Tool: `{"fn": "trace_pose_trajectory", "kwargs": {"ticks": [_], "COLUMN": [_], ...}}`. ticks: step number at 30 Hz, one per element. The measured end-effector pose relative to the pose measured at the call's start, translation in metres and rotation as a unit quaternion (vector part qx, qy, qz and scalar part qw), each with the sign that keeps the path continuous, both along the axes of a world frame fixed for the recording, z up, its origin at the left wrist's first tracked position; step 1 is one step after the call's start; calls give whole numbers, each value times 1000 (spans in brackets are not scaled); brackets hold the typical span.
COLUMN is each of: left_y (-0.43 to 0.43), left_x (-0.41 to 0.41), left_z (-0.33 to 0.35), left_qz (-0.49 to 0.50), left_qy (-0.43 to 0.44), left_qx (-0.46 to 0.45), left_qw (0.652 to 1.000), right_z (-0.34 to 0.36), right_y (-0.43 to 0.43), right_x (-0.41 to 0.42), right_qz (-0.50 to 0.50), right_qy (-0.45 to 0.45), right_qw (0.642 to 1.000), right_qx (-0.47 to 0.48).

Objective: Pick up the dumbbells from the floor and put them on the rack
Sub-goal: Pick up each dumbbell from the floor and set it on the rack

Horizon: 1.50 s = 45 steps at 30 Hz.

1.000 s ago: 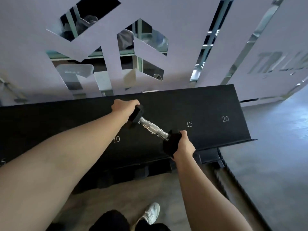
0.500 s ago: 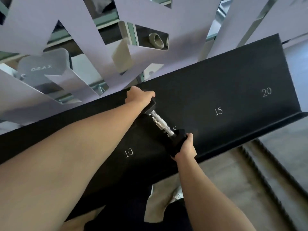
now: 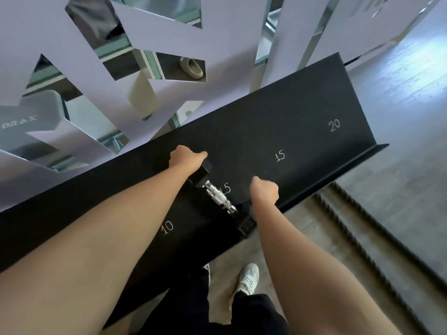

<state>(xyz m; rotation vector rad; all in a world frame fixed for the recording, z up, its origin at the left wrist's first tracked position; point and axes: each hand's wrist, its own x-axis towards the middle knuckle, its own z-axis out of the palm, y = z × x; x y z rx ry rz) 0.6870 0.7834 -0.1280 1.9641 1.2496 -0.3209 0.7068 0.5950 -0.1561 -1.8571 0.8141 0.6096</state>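
Black metal fills most of my view: the rack (image 3: 278, 131) is a long sloped shelf with painted numbers 10, 15 and 20, and behind it stands a pale wall with mirror pieces. Grey floor (image 3: 399, 189) lies under and to the right of it. Next in size, the dumbbell (image 3: 219, 198) now lies on the shelf beside a painted 15, one black head toward the back, the other at the front lip.

What changed in the last half second: my right hand (image 3: 264, 193) has let go of the near head. It is now loosely curled, holding nothing, just right of the chrome handle. My left hand (image 3: 186, 159) still rests over the far head; whether its grip is closed on it I cannot tell, because the fingers are hidden.

I judge this dumbbell is practically placed. No other dumbbell shows on the floor from here.
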Motion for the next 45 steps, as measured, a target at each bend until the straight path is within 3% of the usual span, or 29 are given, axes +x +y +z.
{"fn": "trace_pose_trajectory", "kwargs": {"ticks": [5,12,15,18,20,23,29,35,39,45], "left_y": [-42,-136,-190,-242,-276,-339,-469,-585,-664,-769], "left_x": [-6,-28,-51,-73,-87,-114,-175,-220,-229,-234], "left_z": [48,121,153,167,167,159,123,84,44,-32], "left_qz": [-85,-162,-196,-259,-300,-361,-421,-411,-394,-300], "left_qy": [-2,-151,-245,-331,-367,-391,-388,-344,-265,-115], "left_qx": [58,135,179,211,225,218,119,24,-25,-69], "left_qw": [995,966,932,883,851,818,811,844,880,944], "right_z": [51,130,161,181,190,195,176,129,80,-5], "right_y": [-42,-124,-178,-236,-277,-348,-484,-604,-684,-782], "right_x": [24,20,2,-29,-54,-107,-213,-280,-295,-304], "right_qz": [68,187,234,281,300,284,224,153,120,32], "right_qy": [-74,-197,-303,-405,-432,-418,-324,-248,-202,-109], "right_qw": [995,962,920,851,815,797,819,868,902,970], "right_qx": [1,-29,-84,-182,-243,-331,-417,-403,-361,-214]}}
